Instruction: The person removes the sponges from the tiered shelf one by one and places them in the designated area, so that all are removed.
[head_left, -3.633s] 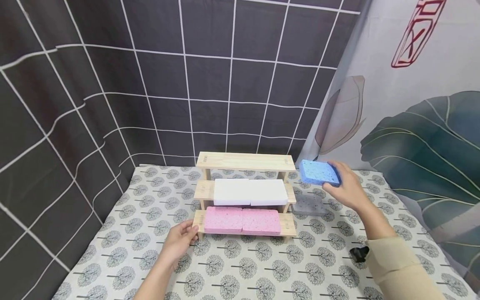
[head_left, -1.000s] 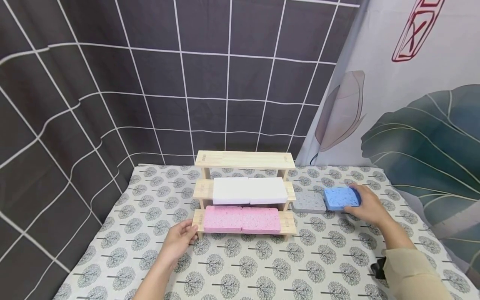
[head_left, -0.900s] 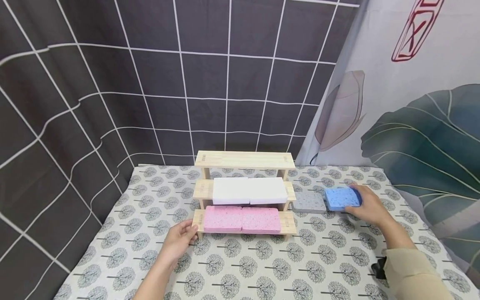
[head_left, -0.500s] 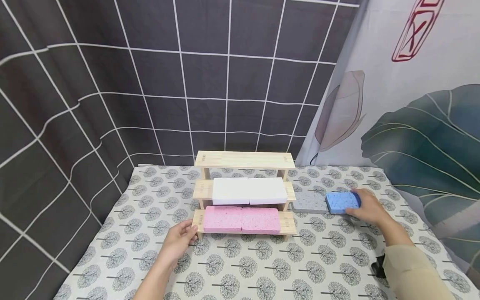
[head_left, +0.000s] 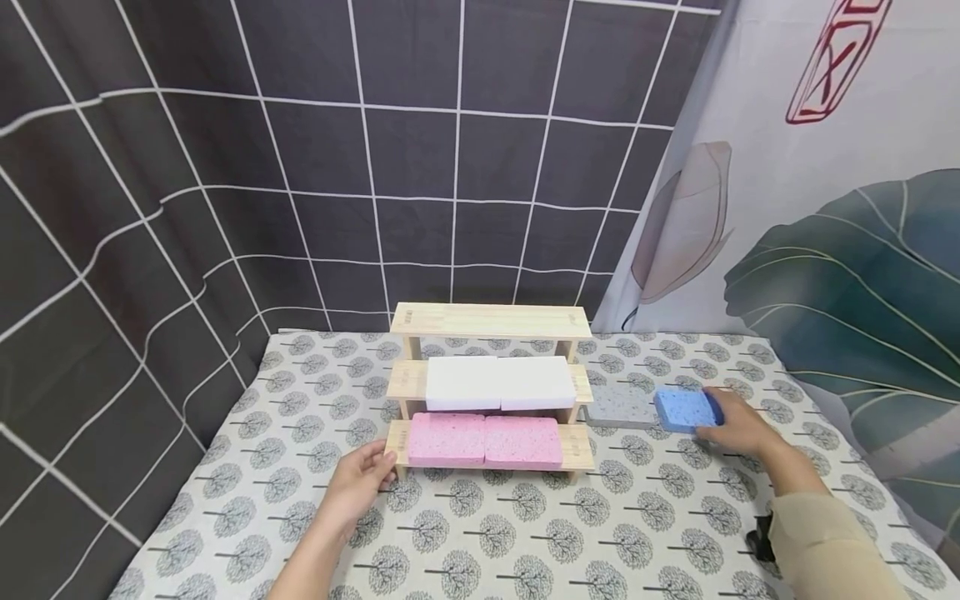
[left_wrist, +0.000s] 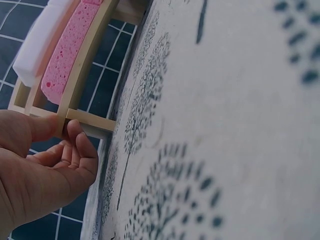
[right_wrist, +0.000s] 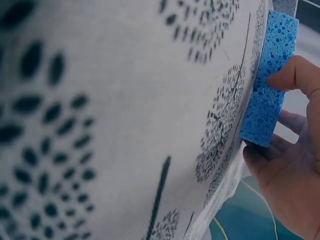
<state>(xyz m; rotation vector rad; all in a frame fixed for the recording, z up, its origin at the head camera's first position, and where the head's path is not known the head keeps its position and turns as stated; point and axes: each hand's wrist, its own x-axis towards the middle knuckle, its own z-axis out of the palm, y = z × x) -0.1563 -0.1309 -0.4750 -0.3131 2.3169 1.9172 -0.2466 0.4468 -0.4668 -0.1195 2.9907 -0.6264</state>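
A three-tier wooden stand (head_left: 491, 320) stands on the table. My left hand (head_left: 356, 481) pinches the left end of its lowest tier between thumb and fingers; the left wrist view shows the same grip. Two pink sponges (head_left: 447, 439) lie side by side on that tier. Two white blocks (head_left: 462, 381) fill the middle one, and the top tier is bare. To the right of the stand, a grey sponge (head_left: 618, 406) lies flat on the cloth. Beside its right edge, my right hand (head_left: 742, 427) holds a blue sponge (head_left: 681, 410) at table level, thumb on the near side.
A cloth with a tree print (head_left: 480, 542) covers the table. Behind and to the left hangs a dark grid-patterned curtain (head_left: 412, 150). A pale curtain with leaf prints (head_left: 750, 208) hangs at the right. Something black (head_left: 760, 537) shows at the right sleeve.
The blue sponge, held in the air 3.6 seconds ago, came down to the table right of the grey sponge. Since then it has shifted slightly right and nearer. My left hand stays put.
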